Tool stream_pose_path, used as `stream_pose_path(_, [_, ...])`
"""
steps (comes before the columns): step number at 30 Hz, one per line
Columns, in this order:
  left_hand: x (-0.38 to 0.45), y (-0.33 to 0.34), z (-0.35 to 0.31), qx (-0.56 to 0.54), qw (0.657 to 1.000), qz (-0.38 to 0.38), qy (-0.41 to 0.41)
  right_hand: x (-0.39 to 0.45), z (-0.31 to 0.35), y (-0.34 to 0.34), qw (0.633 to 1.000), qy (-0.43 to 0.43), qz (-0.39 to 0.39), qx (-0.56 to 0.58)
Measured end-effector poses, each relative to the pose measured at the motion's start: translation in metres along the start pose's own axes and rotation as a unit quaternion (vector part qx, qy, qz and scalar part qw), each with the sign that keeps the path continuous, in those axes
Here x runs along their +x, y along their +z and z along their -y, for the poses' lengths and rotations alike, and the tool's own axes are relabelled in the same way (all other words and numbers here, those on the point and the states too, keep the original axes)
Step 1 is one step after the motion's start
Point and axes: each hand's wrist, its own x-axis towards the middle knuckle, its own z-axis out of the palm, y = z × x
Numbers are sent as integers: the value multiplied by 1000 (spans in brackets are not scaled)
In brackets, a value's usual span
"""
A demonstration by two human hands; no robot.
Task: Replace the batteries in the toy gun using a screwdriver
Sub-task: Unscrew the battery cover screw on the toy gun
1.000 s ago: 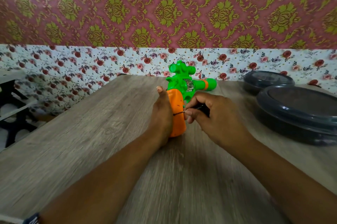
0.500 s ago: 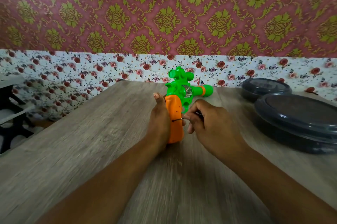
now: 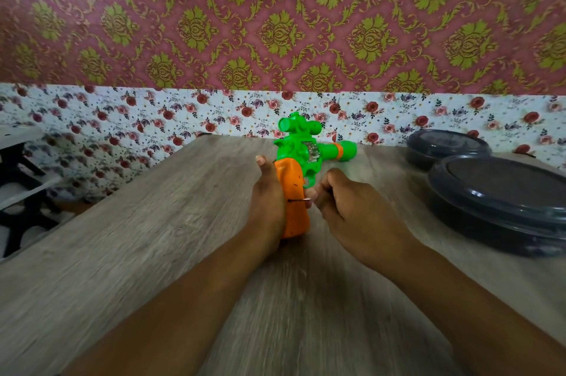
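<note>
A: From the head camera, where's the toy gun [image 3: 301, 161]?

B: Mid-table [image 3: 153, 237], green barrel pointing right toward the floral wall, orange grip [image 3: 292, 207] toward the person.

A: The left hand [image 3: 268, 210]?

B: Wrapped against the left side of that grip, thumb up, holding it steady.

A: And the right hand [image 3: 352, 210]?

B: Just right of the grip, fingers curled tight round the screwdriver [image 3: 298, 199]. Only its thin metal shaft shows, lying level, tip touching the grip.

A: Anything else?

B: Two dark round lidded containers [image 3: 502, 198] well right of the gun, one behind the other.
</note>
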Motion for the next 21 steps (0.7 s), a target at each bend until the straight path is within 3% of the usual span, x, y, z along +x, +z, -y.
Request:
stream_pose_path(3, [0, 2, 0, -20, 1000, 5, -3, 0, -3, 1, 998, 13, -6, -68])
stream_pose_path(21, [-4, 0, -3, 96, 995, -6, 20, 0, -2, 7, 991, -1, -57, 123])
